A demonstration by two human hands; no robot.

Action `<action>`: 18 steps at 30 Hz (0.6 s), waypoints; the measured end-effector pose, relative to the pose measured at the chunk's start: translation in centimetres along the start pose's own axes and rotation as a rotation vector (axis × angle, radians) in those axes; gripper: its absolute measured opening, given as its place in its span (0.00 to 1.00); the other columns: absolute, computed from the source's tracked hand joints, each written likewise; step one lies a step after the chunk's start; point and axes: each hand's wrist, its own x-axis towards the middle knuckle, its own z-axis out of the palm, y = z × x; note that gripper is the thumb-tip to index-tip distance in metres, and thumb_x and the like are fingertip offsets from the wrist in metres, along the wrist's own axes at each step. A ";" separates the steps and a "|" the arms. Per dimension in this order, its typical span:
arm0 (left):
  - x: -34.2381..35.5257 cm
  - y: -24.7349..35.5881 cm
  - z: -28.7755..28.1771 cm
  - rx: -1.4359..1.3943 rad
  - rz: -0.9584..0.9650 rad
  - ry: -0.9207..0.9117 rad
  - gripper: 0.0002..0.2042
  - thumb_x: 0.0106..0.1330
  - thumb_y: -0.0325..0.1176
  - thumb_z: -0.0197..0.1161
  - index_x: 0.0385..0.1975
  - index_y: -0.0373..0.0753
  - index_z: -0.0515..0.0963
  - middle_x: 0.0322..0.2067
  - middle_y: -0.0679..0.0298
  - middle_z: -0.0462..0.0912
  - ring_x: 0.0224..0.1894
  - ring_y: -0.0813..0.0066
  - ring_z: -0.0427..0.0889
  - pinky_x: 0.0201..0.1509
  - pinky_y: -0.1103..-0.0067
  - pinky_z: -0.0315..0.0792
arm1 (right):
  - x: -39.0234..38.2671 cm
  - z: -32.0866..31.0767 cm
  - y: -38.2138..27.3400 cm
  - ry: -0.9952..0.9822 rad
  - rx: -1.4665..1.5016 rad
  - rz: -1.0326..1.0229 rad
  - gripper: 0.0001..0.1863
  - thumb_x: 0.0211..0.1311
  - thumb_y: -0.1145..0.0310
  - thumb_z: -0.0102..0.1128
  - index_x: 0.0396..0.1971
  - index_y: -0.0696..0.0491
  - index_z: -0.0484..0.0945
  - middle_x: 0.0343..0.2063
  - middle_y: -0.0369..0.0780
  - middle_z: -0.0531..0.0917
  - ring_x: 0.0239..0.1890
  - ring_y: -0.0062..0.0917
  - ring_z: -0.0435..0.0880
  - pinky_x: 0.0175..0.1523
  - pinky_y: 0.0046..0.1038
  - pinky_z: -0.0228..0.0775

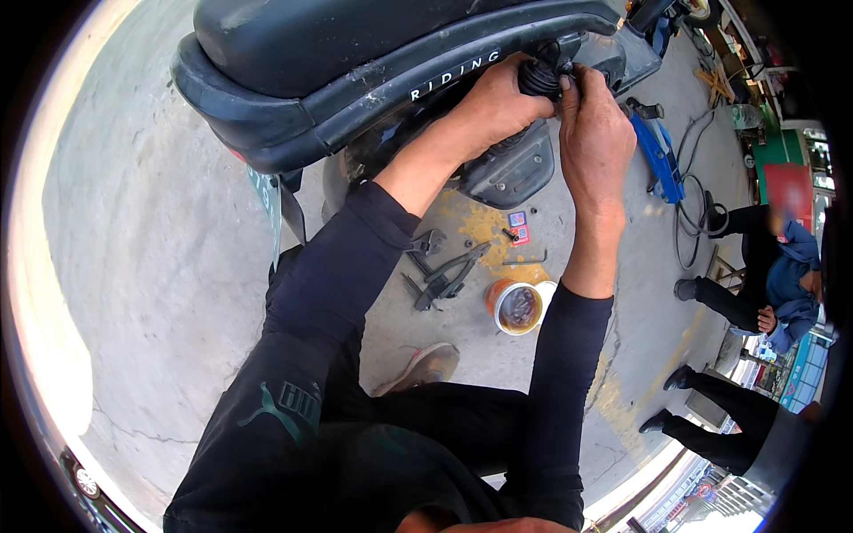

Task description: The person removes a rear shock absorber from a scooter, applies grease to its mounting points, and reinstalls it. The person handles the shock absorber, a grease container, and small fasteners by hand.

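A black scooter [355, 89] stands before me, its side panel and seat filling the top of the head view. My left hand [502, 102] is closed around a black ribbed part like a shock absorber spring [538, 78] beneath the side panel. Right beside it, my right hand [597, 133] has thumb and forefinger pinched at the end of that part. Whatever small piece lies between those fingertips is too hidden to name. Below both hands sits a dark cover with bolt heads [511, 173], part of the scooter.
On the concrete lie an adjustable wrench [429, 242], pliers [458, 274], a hex key [526, 261], a bolt [510, 235] and small printed cards [518, 219]. A small tub [517, 306] holds metal bits. Rightward are a blue metal tool [657, 155], a hose [680, 231] and two people.
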 end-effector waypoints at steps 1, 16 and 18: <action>0.4 -0.6 0.0 0.024 0.017 -0.009 0.18 0.54 0.29 0.69 0.46 0.34 0.77 0.38 0.65 0.80 0.42 0.76 0.78 0.52 0.78 0.69 | 0.1 0.0 0.3 0.019 -0.043 -0.010 0.09 0.70 0.63 0.56 0.41 0.52 0.78 0.33 0.42 0.86 0.36 0.40 0.86 0.36 0.39 0.76; 0.8 1.3 -1.6 0.113 -0.038 -0.163 0.05 0.52 0.24 0.60 0.29 0.33 0.76 0.25 0.65 0.76 0.28 0.77 0.75 0.34 0.77 0.69 | 1.0 -1.4 -0.7 0.015 0.121 -0.019 0.08 0.65 0.67 0.60 0.37 0.57 0.79 0.23 0.50 0.82 0.26 0.45 0.82 0.32 0.42 0.72; 0.7 1.1 -1.5 0.075 -0.001 -0.135 0.05 0.53 0.25 0.61 0.29 0.33 0.78 0.25 0.66 0.78 0.30 0.77 0.76 0.36 0.78 0.70 | 0.7 -1.2 -0.8 -0.028 0.225 0.072 0.10 0.65 0.66 0.60 0.39 0.57 0.79 0.24 0.54 0.80 0.30 0.51 0.81 0.35 0.47 0.71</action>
